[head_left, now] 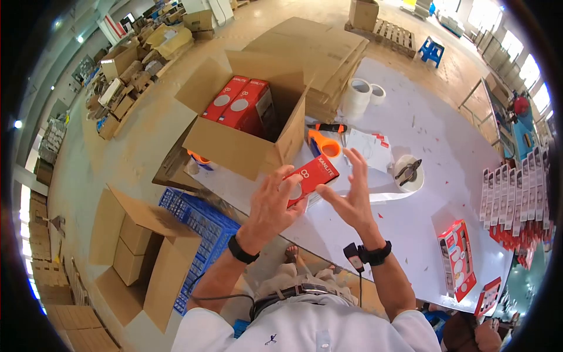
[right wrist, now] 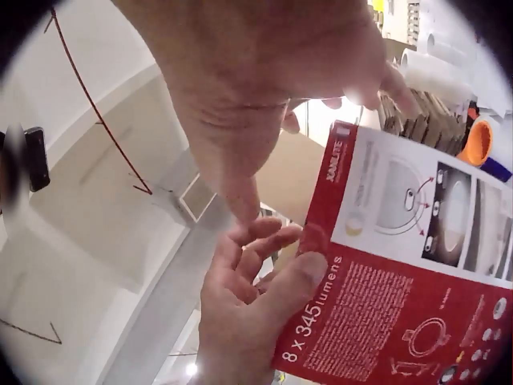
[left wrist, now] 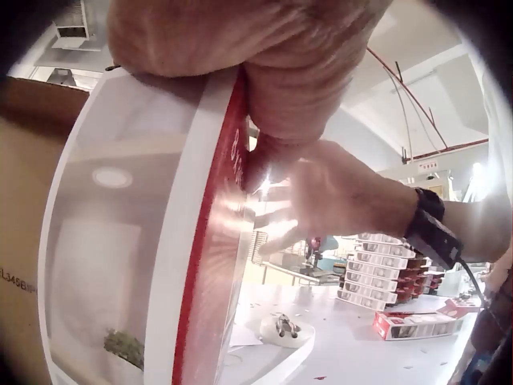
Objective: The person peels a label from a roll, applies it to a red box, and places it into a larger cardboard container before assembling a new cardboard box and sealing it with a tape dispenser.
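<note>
Left-hand grip (head_left: 274,202) on red box (head_left: 314,179), labelled XANLITE, "8 x 345 lumens"

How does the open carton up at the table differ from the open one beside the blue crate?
The table carton holds red printed boxes; the crate-side carton holds plain brown boxes. The table carton sits up at the work surface, while the crate-side carton sits lower, left of it. Both are brown cardboard with flaps open.

Daylight glares white from the windows (head_left: 513,44); fisheye edges bend into black, and the left wrist view washes out beside the blurred hand (left wrist: 329,192).
</note>
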A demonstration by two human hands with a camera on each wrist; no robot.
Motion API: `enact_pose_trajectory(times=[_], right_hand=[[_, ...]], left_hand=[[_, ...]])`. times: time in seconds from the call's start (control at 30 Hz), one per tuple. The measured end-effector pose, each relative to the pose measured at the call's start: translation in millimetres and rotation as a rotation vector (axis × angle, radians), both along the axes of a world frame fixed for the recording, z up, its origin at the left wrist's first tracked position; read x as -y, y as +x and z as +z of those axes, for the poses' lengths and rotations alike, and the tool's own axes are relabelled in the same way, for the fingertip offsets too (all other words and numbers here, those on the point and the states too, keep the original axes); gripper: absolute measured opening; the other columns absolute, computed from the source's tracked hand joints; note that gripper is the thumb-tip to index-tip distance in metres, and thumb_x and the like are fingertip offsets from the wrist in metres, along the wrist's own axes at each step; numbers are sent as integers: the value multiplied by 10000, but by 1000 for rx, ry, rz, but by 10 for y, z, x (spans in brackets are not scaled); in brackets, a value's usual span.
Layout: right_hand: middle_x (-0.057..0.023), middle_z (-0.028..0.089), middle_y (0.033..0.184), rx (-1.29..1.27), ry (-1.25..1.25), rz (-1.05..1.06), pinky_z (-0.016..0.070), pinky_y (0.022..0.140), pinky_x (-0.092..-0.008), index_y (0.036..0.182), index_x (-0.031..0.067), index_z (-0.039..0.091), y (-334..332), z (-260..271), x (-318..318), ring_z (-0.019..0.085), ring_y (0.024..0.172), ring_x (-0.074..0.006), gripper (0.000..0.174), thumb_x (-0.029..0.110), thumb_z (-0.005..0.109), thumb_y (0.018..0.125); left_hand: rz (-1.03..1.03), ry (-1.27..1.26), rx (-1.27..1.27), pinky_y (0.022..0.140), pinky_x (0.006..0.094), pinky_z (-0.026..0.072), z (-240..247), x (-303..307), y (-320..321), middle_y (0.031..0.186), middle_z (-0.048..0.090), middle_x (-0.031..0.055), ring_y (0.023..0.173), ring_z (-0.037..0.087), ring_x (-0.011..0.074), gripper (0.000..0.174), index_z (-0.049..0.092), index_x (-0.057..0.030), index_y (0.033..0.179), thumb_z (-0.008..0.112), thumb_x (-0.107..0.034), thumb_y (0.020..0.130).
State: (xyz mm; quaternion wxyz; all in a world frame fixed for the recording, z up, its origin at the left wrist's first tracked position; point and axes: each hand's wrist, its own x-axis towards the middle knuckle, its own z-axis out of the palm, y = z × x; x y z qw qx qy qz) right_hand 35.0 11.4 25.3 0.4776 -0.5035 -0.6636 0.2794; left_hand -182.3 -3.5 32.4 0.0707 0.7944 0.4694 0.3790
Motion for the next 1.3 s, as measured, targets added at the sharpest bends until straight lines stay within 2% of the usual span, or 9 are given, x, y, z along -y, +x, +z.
enact_pose_trajectory(times=[0.13,0.27,0.33,0.47,0.57,0.67,0.93,1.1,1.3], right_hand=[[-250,421,1576,89,33,165,365,1213,-474,1580,27,391,-183,-261,-215,391,1496,-410,1035,315,949,758],[-128,548,1458,-468,-255,274,527,1057,-381,1568,35,415,-158,-300,-255,615,1269,-230,857,116,883,855],[-141,630,1358,-400,-233,300,558,951,-344,1579,46,393,0,-456,-370,662,1135,-202,785,104,813,918],[-142,702,1221,-202,-256,181,553,836,-308,1594,57,361,162,-524,-450,684,1015,-179,701,165,724,1004],[-135,727,1171,-576,-412,-4,576,836,-321,1513,30,483,217,-532,-150,711,990,-192,628,182,758,970],[-99,714,1074,-561,-329,-17,545,796,-282,1534,55,467,533,-1021,96,677,894,-160,639,179,754,977],[-120,725,1157,-261,-506,80,564,823,-311,1517,33,506,1316,-1758,962,672,945,-153,602,125,759,979],[-120,728,1179,-258,-573,193,548,807,-307,1476,49,560,1477,-2063,1262,679,954,-162,557,164,767,973],[-133,749,1131,-164,-688,223,605,840,-346,1362,-4,630,1391,-1786,1495,739,966,-214,502,190,786,926]], left_hand=[[-25,114,11,980,468,560,-146,-44,-8,1285,661,197,1197,661,387,591,605,-82,1310,848,-142,776],[-30,-36,62,1022,463,530,-272,-57,29,1271,671,177,1194,645,391,573,576,-23,1360,785,-117,835],[-40,-139,32,1035,460,520,-259,-67,-2,1272,665,207,1219,627,394,675,531,17,1435,793,-142,833],[-58,-328,-150,980,473,548,-157,-125,-49,1235,664,249,1140,660,412,780,480,59,1492,798,-183,822],[-56,-373,-228,919,474,570,34,-105,-40,1172,667,267,1078,687,408,798,471,77,1495,788,-234,833],[-35,-382,-270,852,469,583,156,-50,-25,1116,673,261,1038,703,394,813,469,101,1478,776,-319,854],[80,-332,-282,773,465,589,-23,-106,201,1040,689,252,925,721,407,804,485,126,1399,801,-357,839],[-56,-290,-265,779,490,591,-259,-162,159,1049,696,253,910,716,435,755,492,63,1390,808,-292,804],[-170,-340,-62,925,472,579,894,472,284,1196,708,255,1102,700,441,761,513,14,1406,850,-241,773]])
